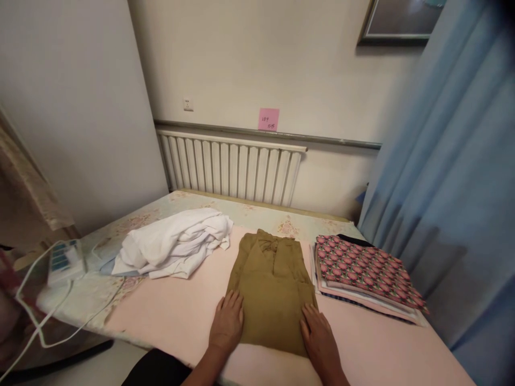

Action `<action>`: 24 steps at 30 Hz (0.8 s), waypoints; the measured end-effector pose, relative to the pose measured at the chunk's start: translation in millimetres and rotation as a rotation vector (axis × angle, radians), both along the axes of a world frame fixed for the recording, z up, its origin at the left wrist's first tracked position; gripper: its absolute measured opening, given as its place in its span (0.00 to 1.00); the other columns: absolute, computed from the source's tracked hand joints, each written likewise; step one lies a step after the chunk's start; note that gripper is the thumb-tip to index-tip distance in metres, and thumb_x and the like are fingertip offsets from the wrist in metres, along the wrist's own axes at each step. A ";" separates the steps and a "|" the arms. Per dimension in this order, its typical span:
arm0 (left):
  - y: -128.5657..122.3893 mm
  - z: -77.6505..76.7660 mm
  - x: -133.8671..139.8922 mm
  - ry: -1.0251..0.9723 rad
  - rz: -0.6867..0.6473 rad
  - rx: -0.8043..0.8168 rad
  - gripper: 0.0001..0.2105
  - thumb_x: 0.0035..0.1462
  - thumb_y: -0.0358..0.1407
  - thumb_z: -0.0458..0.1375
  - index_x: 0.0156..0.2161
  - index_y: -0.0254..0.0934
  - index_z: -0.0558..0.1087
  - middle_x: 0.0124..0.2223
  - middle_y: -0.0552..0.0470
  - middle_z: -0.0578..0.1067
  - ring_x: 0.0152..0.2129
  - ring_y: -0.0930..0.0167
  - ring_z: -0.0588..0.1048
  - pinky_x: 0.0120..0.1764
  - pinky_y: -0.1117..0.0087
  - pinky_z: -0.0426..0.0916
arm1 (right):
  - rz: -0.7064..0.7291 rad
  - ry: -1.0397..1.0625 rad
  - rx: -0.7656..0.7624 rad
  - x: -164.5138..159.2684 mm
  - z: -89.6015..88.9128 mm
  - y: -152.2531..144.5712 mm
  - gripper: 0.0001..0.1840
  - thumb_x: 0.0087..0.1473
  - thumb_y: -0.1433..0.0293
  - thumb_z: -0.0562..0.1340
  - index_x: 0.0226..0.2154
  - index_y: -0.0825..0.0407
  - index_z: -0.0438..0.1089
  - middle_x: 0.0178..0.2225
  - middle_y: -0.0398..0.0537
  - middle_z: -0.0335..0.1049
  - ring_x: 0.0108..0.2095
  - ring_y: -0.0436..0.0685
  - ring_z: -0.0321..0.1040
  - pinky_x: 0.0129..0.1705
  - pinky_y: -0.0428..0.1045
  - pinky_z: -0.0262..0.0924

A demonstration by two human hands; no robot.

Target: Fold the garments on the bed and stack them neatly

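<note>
An olive-brown folded garment (271, 292) lies flat in front of me on a pink cloth (169, 308). It looks like a shirt, with gathered fabric near its far end. My left hand (228, 320) rests on its left edge, fingers stretched out and pointing away from me. On the opposite edge, near the front corner, lies my right hand (319, 335), its fingers also extended over the fabric. Neither hand grips the cloth.
Left of the garment is a rumpled white cloth heap (173, 241). A stack of folded clothes with a pink patterned top piece (362, 265) sits at right. A power strip (66, 262) with white cables is at far left; a blue curtain (446, 187) hangs at right.
</note>
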State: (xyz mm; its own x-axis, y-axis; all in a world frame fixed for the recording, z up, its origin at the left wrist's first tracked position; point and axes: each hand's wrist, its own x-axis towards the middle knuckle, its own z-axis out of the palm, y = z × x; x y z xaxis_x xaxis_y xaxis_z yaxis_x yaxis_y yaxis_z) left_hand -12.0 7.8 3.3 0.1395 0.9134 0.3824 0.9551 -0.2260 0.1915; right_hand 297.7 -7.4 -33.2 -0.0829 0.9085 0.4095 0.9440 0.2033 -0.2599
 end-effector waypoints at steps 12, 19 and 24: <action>2.6 -5.7 -1.8 -0.002 -0.007 0.020 0.20 0.62 0.31 0.45 0.57 0.40 0.69 0.59 0.49 0.71 0.58 0.64 0.66 0.59 0.56 0.57 | -0.001 -0.020 0.013 1.2 -3.5 0.6 0.21 0.61 0.65 0.51 0.53 0.54 0.69 0.56 0.55 0.67 0.58 0.63 0.62 0.61 0.62 0.53; 1.8 -1.4 -1.7 0.009 -0.012 0.009 0.20 0.62 0.32 0.45 0.56 0.39 0.70 0.59 0.48 0.71 0.58 0.64 0.66 0.58 0.56 0.58 | -0.006 -0.023 0.005 0.2 -0.5 -0.2 0.22 0.62 0.65 0.51 0.53 0.54 0.68 0.56 0.54 0.67 0.58 0.63 0.62 0.61 0.62 0.53; 2.8 -4.2 -1.3 0.010 -0.002 0.024 0.20 0.62 0.32 0.45 0.56 0.40 0.70 0.59 0.49 0.71 0.58 0.64 0.66 0.58 0.56 0.58 | -0.005 -0.011 0.038 0.1 -1.6 0.6 0.21 0.61 0.66 0.52 0.53 0.53 0.69 0.56 0.54 0.68 0.57 0.63 0.63 0.60 0.62 0.54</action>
